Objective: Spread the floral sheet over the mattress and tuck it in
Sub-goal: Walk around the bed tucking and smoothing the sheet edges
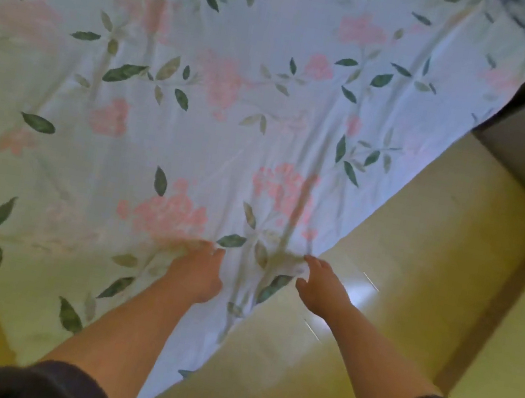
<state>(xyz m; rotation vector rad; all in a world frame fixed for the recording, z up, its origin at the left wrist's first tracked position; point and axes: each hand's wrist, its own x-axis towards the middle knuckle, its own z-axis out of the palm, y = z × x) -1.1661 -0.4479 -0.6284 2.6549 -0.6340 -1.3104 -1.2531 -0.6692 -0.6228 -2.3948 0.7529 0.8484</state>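
Spreading step: left grip [197,269] and right grip [321,287] each clamp the floral sheet [203,84] at its 6 o'clock edge; next, probably, pull taut.

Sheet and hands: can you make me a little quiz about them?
1. True or false: the left hand is off the sheet.
2. What colour are the flowers? A blue, B pink, C yellow.
3. Fill in: the right hand pinches the sheet at its ____.
Key: 1 false; 2 B; 3 edge.
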